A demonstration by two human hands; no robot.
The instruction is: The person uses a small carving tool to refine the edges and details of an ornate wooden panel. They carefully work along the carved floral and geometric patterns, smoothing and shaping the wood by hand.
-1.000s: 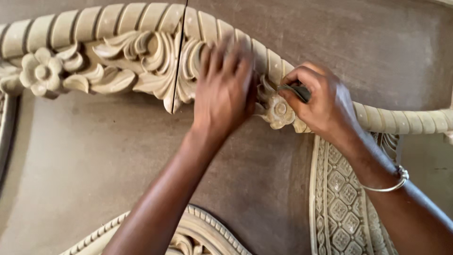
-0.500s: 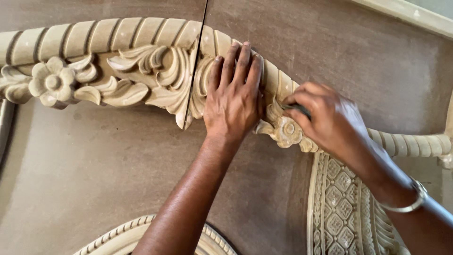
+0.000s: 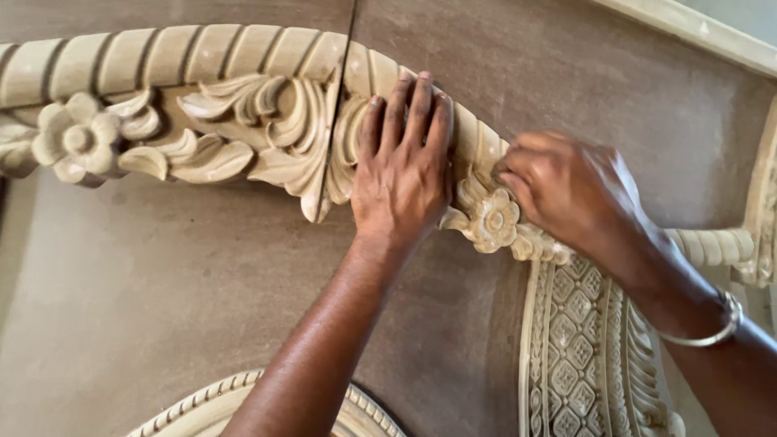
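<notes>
just right of the panel seam (image 3: 350, 48), our left hand (image 3: 402, 174) lies flat, fingers spread, on the carved moulding (image 3: 243, 105); our right hand (image 3: 566, 190) curls beside its small flower (image 3: 494, 220), grip unclear.

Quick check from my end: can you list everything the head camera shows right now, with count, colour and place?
Carved moulding: one long arched band, pale tan, ribbed along its upper edge with leaves below, running from top left to far right; a thin dark seam crosses it near the middle.
Carved flowers: two, pale tan, one at left, one beside the hands.
Backing panel: brown, flat, behind all the carving.
Patterned panel: one, pale tan, small diamond relief, lower right.
Ribbed round trim: one, pale tan, bottom centre, partly cut off.
Pale strip: one, top right corner.
Bangle: one, silver, on the right wrist.
Left hand: flat on the moulding, fingers spread.
Right hand: blurred, curled against the moulding by the flower; what it holds cannot be told.
</notes>
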